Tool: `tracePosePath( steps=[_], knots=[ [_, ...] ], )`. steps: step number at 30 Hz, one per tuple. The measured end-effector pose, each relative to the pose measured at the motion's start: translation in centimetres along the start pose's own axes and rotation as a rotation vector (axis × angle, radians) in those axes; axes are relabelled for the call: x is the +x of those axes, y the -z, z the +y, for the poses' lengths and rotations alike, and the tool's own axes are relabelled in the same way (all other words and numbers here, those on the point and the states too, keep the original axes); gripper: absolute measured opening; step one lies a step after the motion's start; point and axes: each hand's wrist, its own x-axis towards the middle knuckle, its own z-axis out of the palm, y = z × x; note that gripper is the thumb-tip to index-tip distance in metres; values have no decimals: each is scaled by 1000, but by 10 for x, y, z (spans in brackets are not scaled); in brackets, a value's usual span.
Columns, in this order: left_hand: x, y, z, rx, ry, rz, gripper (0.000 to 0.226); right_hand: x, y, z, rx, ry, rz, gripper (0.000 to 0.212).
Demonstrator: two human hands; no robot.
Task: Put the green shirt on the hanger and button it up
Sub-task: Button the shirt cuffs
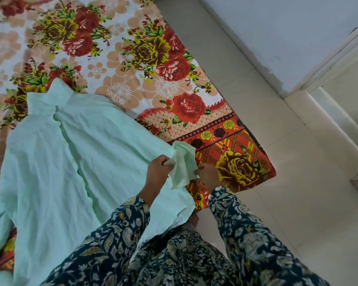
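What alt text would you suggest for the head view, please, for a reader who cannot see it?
Both hands hold a sleeve cuff of a pale green shirt spread on a floral bedsheet: the left hand grips it, the right hand pinches its edge. No hanger is in view.

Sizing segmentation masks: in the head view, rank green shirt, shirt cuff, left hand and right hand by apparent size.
1. green shirt, by far the largest.
2. shirt cuff and left hand look alike, so I leave them unranked.
3. right hand, slightly smaller as seen.
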Motion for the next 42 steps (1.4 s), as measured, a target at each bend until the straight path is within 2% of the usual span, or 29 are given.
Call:
tracePosePath(
  steps=[2, 4, 6, 9, 11, 13, 17, 20, 23, 25, 28, 32, 37, 39, 42],
  knots=[
    [0, 1, 1, -13, -8, -5, 7, -5, -1, -5, 106, 12, 134, 20],
    [-1, 1, 4, -21, -12, -9, 7, -17, 3, -17, 206, 40, 261, 4],
    [-1, -1, 8, -54, -10, -20, 9, -30, 6, -30, 137, 186, 305, 13],
    [-4, -7, 16, -127, 1, -42, 11, -45, 1, -44, -56, 439, 317, 14],
    [-7, -10, 20, -221, 15, -36, 11, -49, -3, -47, -180, 530, 321, 14],
    [-9, -9, 21, -302, 39, -14, 11, -51, -3, -49, -195, 568, 311, 15],
    [-13, -1, 19, -310, 38, -2, 10, -52, 2, -57, 60, 466, 234, 31],
    [-13, 5, 18, -274, 21, -40, 9, -49, 7, -63, 209, 350, 86, 14],
    [-14, 11, 16, -245, 11, -63, 11, -49, 7, -66, 284, 251, -29, 23],
    [-14, 13, 13, -254, 18, -57, 12, -49, 7, -65, 359, 209, -38, 34],
    [-16, 17, 12, -302, 48, -63, 10, -52, 5, -64, 504, 133, -68, 26],
    [-18, 17, 11, -282, 45, -87, 7, -55, -1, -65, 397, 157, -35, 13],
    [-13, 26, 11, -277, 44, 37, 11, -54, 13, -60, -40, 319, 225, 14],
    [-13, 29, 12, -257, 29, 17, 11, -58, 13, -63, -101, 376, 223, 12],
    [-18, 25, 15, -170, -27, -26, 18, -66, 4, -71, -69, 417, 166, 10]
  ],
)
